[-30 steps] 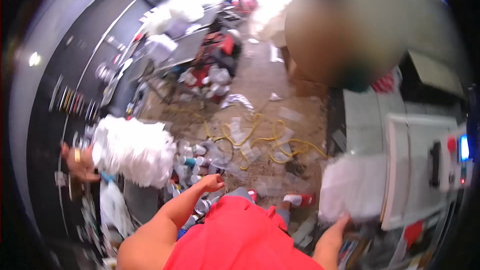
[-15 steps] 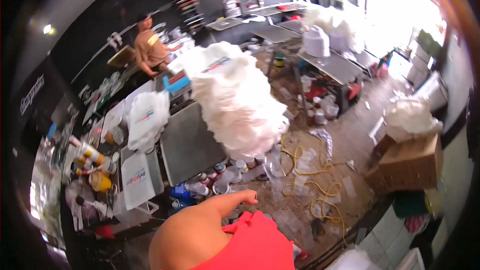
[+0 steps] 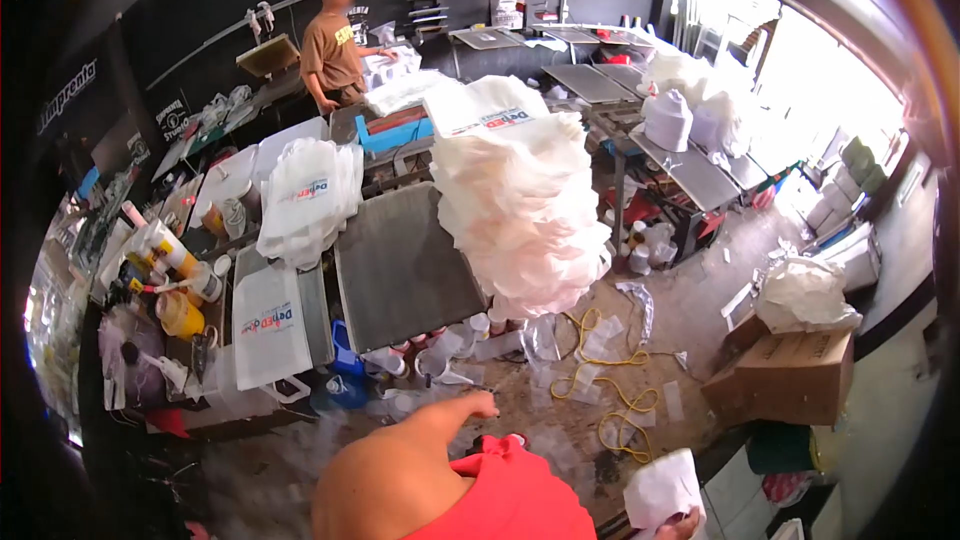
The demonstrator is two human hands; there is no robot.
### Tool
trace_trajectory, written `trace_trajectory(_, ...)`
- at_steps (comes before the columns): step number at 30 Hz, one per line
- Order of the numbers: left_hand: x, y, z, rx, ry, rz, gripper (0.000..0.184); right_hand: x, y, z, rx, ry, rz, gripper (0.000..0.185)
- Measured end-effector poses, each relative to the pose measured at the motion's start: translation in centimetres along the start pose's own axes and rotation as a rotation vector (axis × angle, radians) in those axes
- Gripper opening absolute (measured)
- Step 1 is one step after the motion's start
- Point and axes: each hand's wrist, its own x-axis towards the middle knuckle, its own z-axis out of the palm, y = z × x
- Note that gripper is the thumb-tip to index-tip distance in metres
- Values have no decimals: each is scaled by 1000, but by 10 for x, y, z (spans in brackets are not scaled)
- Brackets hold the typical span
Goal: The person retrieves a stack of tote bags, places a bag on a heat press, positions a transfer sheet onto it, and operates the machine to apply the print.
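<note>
My left hand hangs low over the cluttered floor in front of my red shirt, fingers curled and nothing visible in them. At the bottom right, my right hand grips a white cloth bag, partly cut off by the frame edge. Ahead stands a tall pile of white bags, the top one printed in red and blue. To its left are a dark flat platen, a single printed bag laid on another platen, and a smaller stack of printed bags.
A person in a brown shirt stands at the back left. Paint pots crowd the left table. A yellow cable and plastic scraps litter the floor. A cardboard box sits at right, near more tables.
My view has shifted, and the tables now sit higher and slightly right. The white bag in my right hand has come further into view, with the hand. My left hand stays curled.
</note>
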Motion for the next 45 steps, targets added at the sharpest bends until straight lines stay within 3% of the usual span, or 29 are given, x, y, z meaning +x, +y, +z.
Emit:
trace_trajectory(2, 2, 34, 9, -166, 59, 18, 45, -8, 4, -14, 50, 198, -599, 41)
trace_trajectory(3, 2, 58, 7, -288, -14, -46, 52, -22, -18, -39, 47, 201, -601, 41)
trace_trajectory(5, -5, 114, 0, -566, -157, -131, 61, -59, -76, -101, 1491, -399, 77, 58)
trace_trajectory(9, -70, 233, -31, -1127, -399, -122, 80, -110, -57, -159, 1588, -424, 15, 41)
trace_trajectory(11, -105, 276, -43, -1282, -559, -28, 84, -137, -30, -177, 765, -78, -398, 41)
trace_trajectory(12, -116, 291, -40, -1354, -608, 23, 84, -152, -30, -189, 768, -82, -391, 41)
trace_trajectory(13, -128, 305, -37, -1349, -607, 15, 84, -167, -38, -204, 968, -177, -109, 40)
trace_trajectory(14, -139, 318, -34, -1407, -616, 201, 81, -179, -39, -210, 1154, -270, 186, 40)
trace_trajectory(15, -149, 323, -30, -1457, -623, 390, 79, -186, -30, -210, 1157, -274, 196, 40)
trace_trajectory(16, -157, 324, -27, -1450, -626, 381, 79, -193, -22, -210, 1105, -280, 100, 42)
trace_trajectory(18, -171, 323, -22, -991, -337, 373, 75, -186, 17, -182, 1055, -284, 8, 44)
trace_trajectory(20, -170, 314, -2, -1046, -292, 346, 78, -153, 90, -114, 783, -243, -699, 49)
trace_trajectory(21, -174, 310, 0, -1018, -211, 298, 79, -159, 85, -115, 786, -239, -695, 49)
trace_trajectory(23, -184, 305, -5, -898, -112, 213, 80, -173, 43, -135, 1504, -562, -71, 44)
trace_trajectory(26, -166, 292, 8, -824, 53, 298, 81, -176, 16, -153, 1480, -562, -35, 44)
trace_trajectory(31, -184, 300, -35, -711, -33, 356, 72, -150, 1, -143, 1361, -555, -84, 32)
trace_trajectory(34, -182, 298, -60, -873, 1, 469, 61, -169, -42, -192, 1436, -503, -189, 26)
trace_trajectory(38, -177, 267, -89, -1075, -167, 434, 48, -183, -72, -208, 1503, -634, -151, 11)
trace_trajectory(40, -178, 245, -95, -1051, -194, 410, 44, -188, -77, -184, 1279, -549, -200, 7)
trace_trajectory(41, -180, 232, -97, -1047, -229, 374, 41, -192, -81, -163, 1362, -562, -103, 7)
trace_trajectory(45, -174, 193, -87, -1245, -261, 344, 47, -219, -97, -131, 1441, -587, -55, 14)
